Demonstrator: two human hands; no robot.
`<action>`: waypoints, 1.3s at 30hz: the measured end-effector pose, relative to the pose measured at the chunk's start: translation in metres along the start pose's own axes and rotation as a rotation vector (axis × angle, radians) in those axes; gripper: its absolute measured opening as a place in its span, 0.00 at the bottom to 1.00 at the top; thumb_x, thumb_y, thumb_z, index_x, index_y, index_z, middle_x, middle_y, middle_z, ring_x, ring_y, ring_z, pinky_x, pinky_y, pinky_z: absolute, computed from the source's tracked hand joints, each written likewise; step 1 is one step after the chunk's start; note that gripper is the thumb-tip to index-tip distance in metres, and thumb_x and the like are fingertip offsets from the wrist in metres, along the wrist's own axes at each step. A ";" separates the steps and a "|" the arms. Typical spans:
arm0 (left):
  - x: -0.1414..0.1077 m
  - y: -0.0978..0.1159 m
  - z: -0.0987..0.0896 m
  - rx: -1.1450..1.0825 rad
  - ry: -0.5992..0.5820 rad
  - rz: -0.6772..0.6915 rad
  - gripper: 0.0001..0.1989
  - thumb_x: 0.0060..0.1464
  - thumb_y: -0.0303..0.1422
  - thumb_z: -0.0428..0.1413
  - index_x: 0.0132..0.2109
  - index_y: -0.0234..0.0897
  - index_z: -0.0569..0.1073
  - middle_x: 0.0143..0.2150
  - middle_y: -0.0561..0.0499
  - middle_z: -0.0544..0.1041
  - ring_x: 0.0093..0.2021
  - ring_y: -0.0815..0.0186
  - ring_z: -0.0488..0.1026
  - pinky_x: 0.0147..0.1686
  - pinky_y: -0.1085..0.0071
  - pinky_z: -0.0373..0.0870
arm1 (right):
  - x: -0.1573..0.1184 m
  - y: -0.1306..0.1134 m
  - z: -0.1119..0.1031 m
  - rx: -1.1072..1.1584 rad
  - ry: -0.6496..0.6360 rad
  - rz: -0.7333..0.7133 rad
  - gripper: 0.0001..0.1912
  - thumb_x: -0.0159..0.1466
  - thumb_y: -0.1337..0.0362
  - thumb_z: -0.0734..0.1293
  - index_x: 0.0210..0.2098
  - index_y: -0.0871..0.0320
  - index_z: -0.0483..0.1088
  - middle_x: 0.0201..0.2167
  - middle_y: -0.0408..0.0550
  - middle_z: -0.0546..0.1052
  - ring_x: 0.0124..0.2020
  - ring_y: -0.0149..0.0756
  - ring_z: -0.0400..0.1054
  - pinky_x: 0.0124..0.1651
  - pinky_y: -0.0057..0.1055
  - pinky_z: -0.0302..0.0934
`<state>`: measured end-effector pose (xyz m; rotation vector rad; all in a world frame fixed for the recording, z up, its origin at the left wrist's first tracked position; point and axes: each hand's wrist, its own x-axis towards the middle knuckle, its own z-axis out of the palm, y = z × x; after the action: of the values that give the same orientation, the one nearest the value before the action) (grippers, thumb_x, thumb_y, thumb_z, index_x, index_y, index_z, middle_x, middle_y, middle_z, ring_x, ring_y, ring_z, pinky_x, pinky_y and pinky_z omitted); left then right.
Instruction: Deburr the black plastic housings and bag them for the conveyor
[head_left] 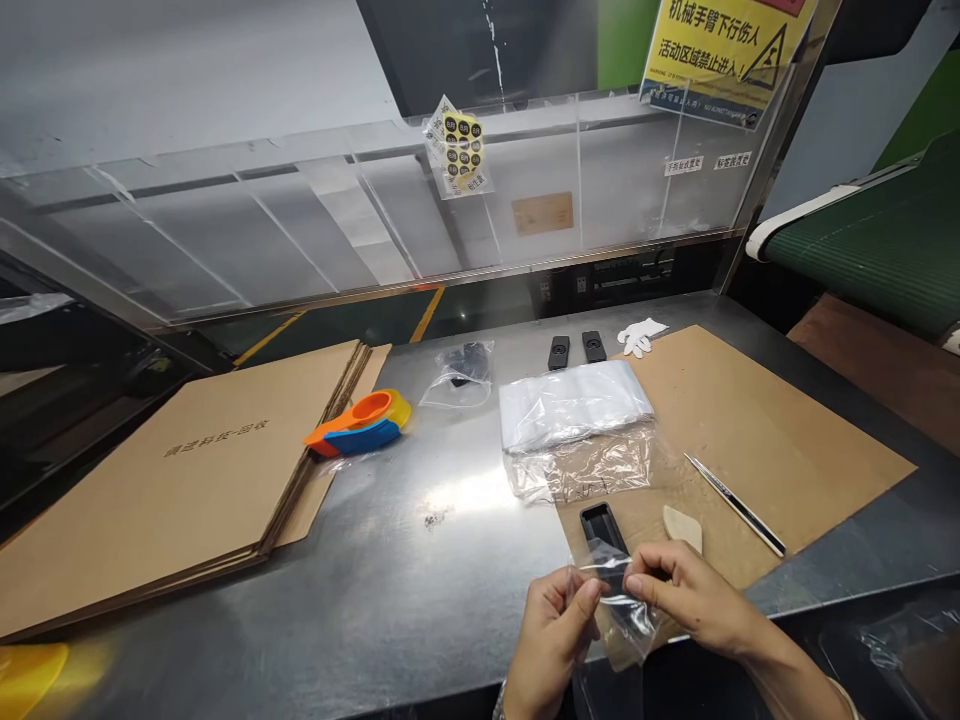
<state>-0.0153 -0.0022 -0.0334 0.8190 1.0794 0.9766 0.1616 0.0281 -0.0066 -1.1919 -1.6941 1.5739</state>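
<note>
Near the front edge of the metal table, my left hand [551, 635] pinches one side of a clear plastic bag [637, 622]. My right hand [686, 590] pinches the bag's other side, close to the left fingertips. Just beyond the bag lies a black tray-like part [602, 525], its lower end seen through the plastic. A beige rounded piece [682, 528] rests on the cardboard sheet [780, 440] beyond my right hand. Farther back is a stack of clear bags [576, 405].
Tweezers [735, 505] lie on the cardboard at right. Two black parts [559, 352] and a white glove [640, 337] are at the back. A bagged black item [461, 375], a tape dispenser [360, 425] and stacked cardboard [180, 480] are leftward.
</note>
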 end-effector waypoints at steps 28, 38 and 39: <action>0.008 0.006 0.018 -0.588 0.624 0.155 0.29 0.49 0.46 0.57 0.57 0.41 0.65 0.28 0.49 0.75 0.16 0.78 0.58 0.18 0.81 0.62 | -0.011 0.018 0.062 0.646 0.091 0.130 0.32 0.49 0.46 0.71 0.47 0.59 0.68 0.38 0.49 0.72 0.34 0.33 0.63 0.34 0.27 0.58; 0.003 -0.004 0.018 -0.628 0.666 0.227 0.26 0.52 0.43 0.55 0.57 0.45 0.62 0.45 0.43 0.75 0.24 0.73 0.70 0.29 0.74 0.72 | 0.001 0.014 0.076 0.734 0.295 0.244 0.22 0.49 0.48 0.72 0.32 0.61 0.74 0.25 0.44 0.70 0.24 0.28 0.60 0.27 0.24 0.55; 0.003 -0.005 0.019 -0.629 0.663 0.215 0.26 0.53 0.43 0.54 0.57 0.44 0.62 0.45 0.43 0.75 0.27 0.71 0.72 0.29 0.74 0.72 | 0.001 0.015 0.075 0.691 0.314 0.216 0.21 0.49 0.48 0.72 0.31 0.61 0.74 0.24 0.44 0.70 0.24 0.28 0.60 0.27 0.24 0.54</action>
<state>0.0042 -0.0019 -0.0335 0.0768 1.1372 1.7275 0.1006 -0.0094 -0.0345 -1.1810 -0.7386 1.7724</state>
